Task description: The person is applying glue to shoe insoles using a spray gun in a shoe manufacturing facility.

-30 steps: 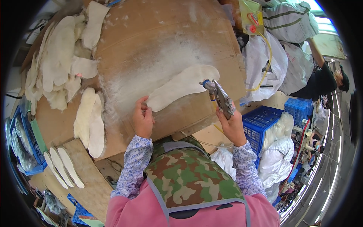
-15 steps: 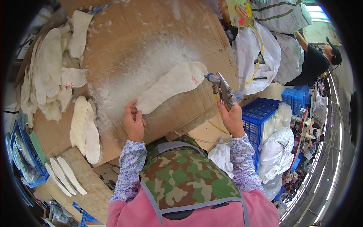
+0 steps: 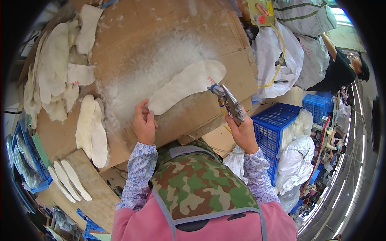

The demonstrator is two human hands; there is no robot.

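Observation:
A cream insole [image 3: 183, 86] with a small red mark lies on the fibre-dusted cardboard [image 3: 161, 40] in front of me. At its near left end is my left hand [image 3: 145, 123], thumb and fingertips closed at the insole's edge. My right hand [image 3: 243, 131] is wrapped around a metal spray gun [image 3: 229, 103], its blue nozzle pointing left, close to the insole's red-marked end. Whether the nozzle touches the insole I cannot tell. Two more insoles [image 3: 91, 130] lie side by side left of my left hand.
A pile of fluffy insoles [image 3: 54, 68] covers the far left. Three slim white insoles [image 3: 70, 180] rest on a board at lower left. Right of me stand a blue crate [image 3: 265, 130] and white sacks [image 3: 295, 156]. A yellow hose [image 3: 282, 52] hangs at far right, near another person [image 3: 339, 70].
My right hand has brought the spray gun left and slightly nearer, so the nozzle is now beside the insole's red mark. My left hand stays at the insole's near end.

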